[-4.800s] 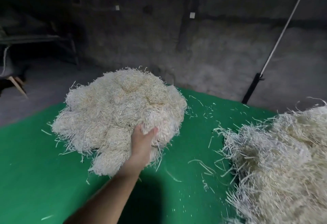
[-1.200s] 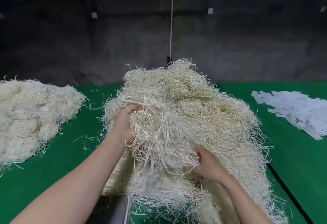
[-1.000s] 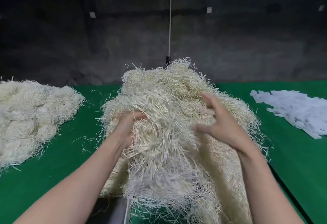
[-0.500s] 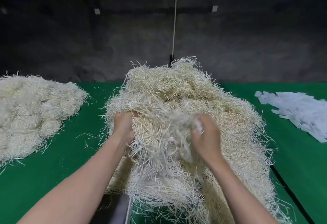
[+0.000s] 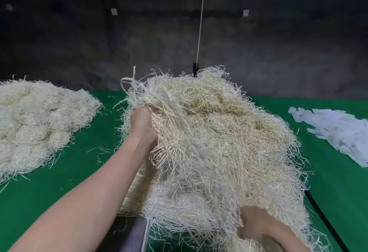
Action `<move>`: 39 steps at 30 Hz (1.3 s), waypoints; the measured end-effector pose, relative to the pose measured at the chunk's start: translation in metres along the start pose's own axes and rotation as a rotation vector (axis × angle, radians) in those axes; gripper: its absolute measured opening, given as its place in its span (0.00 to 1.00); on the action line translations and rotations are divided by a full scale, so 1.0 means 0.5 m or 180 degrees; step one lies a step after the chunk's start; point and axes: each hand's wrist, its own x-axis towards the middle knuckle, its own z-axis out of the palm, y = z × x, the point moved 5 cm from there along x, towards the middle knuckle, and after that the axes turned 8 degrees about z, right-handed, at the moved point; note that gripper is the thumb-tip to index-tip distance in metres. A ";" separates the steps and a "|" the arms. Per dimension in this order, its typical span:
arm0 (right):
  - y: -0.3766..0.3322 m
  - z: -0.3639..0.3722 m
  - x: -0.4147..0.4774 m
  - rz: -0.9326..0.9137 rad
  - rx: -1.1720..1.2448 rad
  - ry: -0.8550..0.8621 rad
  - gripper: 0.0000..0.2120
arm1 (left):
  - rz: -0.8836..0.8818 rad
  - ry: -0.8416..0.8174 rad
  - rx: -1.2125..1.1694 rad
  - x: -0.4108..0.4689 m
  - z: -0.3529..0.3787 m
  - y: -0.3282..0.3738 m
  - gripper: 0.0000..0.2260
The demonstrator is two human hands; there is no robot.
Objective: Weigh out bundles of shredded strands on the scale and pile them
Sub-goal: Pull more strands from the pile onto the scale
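Observation:
A big heap of loose pale shredded strands [image 5: 229, 124] fills the middle of the green table [image 5: 49, 182]. My left hand [image 5: 142, 126] grips a clump of strands [image 5: 157, 100] at the heap's left side and holds it raised. My right hand [image 5: 256, 226] is low at the heap's near edge, blurred and half buried in strands; what its fingers do is unclear. A grey metal scale [image 5: 127, 233] shows at the bottom edge, partly hidden under my left forearm and the strands.
A flatter pile of rounded strand bundles [image 5: 39, 118] lies on the left of the table. White paper strips [image 5: 338, 132] lie at the right. A dark wall with a white pole [image 5: 200, 32] stands behind the table.
My right hand has dropped from the top of the heap to its near lower edge. My left hand has lifted its clump higher at the left side.

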 end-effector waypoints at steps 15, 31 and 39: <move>-0.247 -0.212 0.000 -0.0822 0.4132 0.0796 0.14 | 0.0787 -0.1061 0.0516 -0.078 0.042 0.039 0.11; -0.126 -0.159 0.033 -0.0215 0.1601 0.2165 0.18 | 0.2859 -0.0735 0.4171 0.002 0.033 0.023 0.20; 0.007 0.040 0.074 0.0419 0.0174 0.1373 0.14 | 0.1913 -0.0169 0.3213 0.036 -0.029 0.044 0.19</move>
